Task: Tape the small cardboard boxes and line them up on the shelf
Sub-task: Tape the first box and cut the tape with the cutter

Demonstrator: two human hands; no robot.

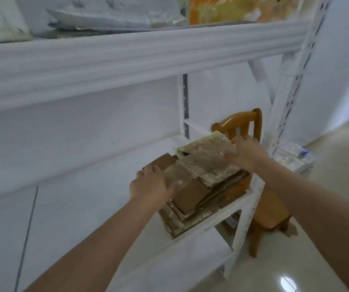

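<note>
Wooden chair (251, 131) — plastic bags (114, 15) above.

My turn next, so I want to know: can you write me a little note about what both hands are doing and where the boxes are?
Left hand: fingers on the left side of the brown, tape-covered cardboard boxes, thumb on the front.
Right hand: grip on the far right edge of the box tops.
Boxes: close together on flattened cardboard, at the right end of the white metal shelf; a wooden chair stands beside it.
Done: shiny tape covers the tops.
Left: lining them up. Whether more boxes wait is not visible.
</note>
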